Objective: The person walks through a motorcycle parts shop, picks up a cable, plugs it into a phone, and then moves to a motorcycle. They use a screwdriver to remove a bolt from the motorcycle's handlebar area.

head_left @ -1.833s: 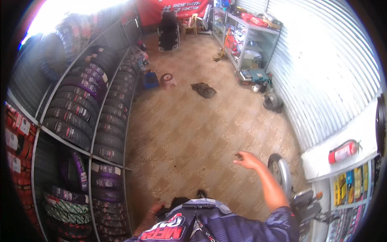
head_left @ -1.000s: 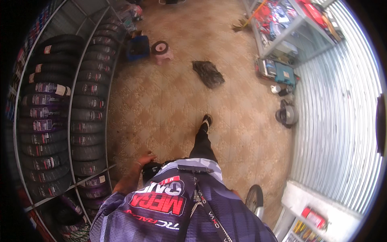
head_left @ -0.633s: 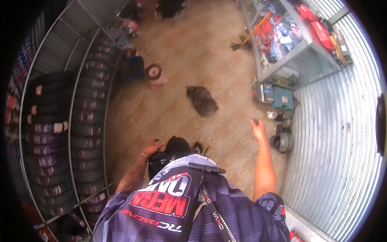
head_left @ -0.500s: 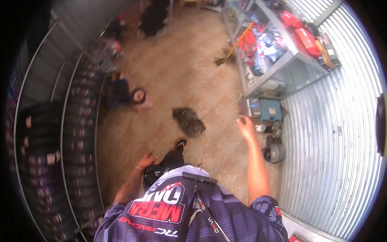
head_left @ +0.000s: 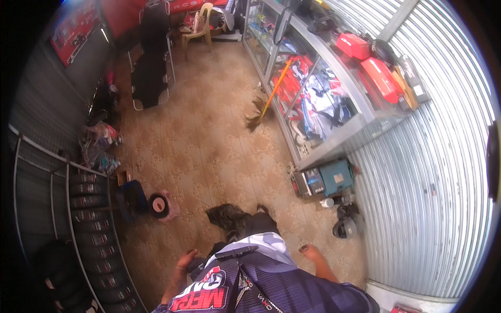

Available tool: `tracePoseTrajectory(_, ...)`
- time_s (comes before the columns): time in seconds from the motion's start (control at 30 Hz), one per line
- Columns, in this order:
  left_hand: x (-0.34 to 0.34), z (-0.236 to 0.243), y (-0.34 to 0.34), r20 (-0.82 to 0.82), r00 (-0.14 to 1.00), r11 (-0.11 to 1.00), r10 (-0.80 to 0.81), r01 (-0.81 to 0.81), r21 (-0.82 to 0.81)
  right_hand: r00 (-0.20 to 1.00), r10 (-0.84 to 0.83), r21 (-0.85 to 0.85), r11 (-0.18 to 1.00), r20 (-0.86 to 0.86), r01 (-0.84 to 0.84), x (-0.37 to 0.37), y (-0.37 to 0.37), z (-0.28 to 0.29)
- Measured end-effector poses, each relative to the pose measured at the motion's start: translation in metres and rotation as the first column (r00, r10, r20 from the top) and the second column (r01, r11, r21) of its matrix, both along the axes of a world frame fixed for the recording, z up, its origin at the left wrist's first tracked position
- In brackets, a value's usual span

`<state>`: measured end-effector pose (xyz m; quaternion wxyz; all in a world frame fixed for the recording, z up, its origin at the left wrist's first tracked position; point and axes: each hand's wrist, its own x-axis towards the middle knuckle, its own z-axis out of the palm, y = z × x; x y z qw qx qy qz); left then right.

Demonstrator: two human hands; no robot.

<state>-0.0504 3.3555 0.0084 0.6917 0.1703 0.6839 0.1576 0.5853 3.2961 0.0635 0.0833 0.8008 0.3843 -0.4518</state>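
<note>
My left hand (head_left: 187, 259) hangs at the left of my body, fingers loosely bent, with nothing visible in it. My right hand (head_left: 311, 252) hangs low on the other side, loosely open and dark at the fingertips. My legs and a shoe (head_left: 263, 209) show beyond my shirt hem. A dark crumpled bag (head_left: 223, 214) lies on the floor by my feet, partly behind my legs. Ahead to the left, a pink stool (head_left: 172, 208) carries a small black wheel (head_left: 158, 205), beside a blue bin (head_left: 132, 190).
Tyre racks (head_left: 96, 245) line the left. At right stand a glass cabinet (head_left: 365, 120), a broom (head_left: 271, 96), a teal case (head_left: 335, 177), a grey helmet (head_left: 347, 228) and a corrugated wall (head_left: 422, 193). Farther ahead are a black folding bed (head_left: 148, 78) and a plastic chair (head_left: 197, 32).
I have stepped forward: the bag, stool and cabinet are nearer, and more of the far end shows. My right hand has swung back from its forward reach to beside my body.
</note>
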Motion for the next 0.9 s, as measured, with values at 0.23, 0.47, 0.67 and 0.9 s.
tracePoseTrajectory(0.23,0.043,0.026,0.106,0.045,0.966,0.967,0.254,-0.252,-0.047,0.974,0.096,0.788,0.573,0.207,-0.224,0.066,0.437,0.176)
tracePoseTrajectory(0.47,0.1,0.074,0.223,-0.125,0.916,0.924,0.38,-0.382,0.009,0.796,0.087,0.793,0.075,0.599,-0.605,0.251,0.841,0.344)
tracePoseTrajectory(0.67,0.134,0.103,0.271,-0.249,0.835,0.869,0.491,-0.491,0.07,0.605,0.228,0.462,0.462,0.763,-0.757,0.378,1.003,0.315)
tracePoseTrajectory(0.9,0.137,0.102,0.278,-0.271,0.764,0.801,0.585,-0.597,0.046,0.525,0.222,0.358,0.516,0.822,-0.778,0.348,1.015,0.327)
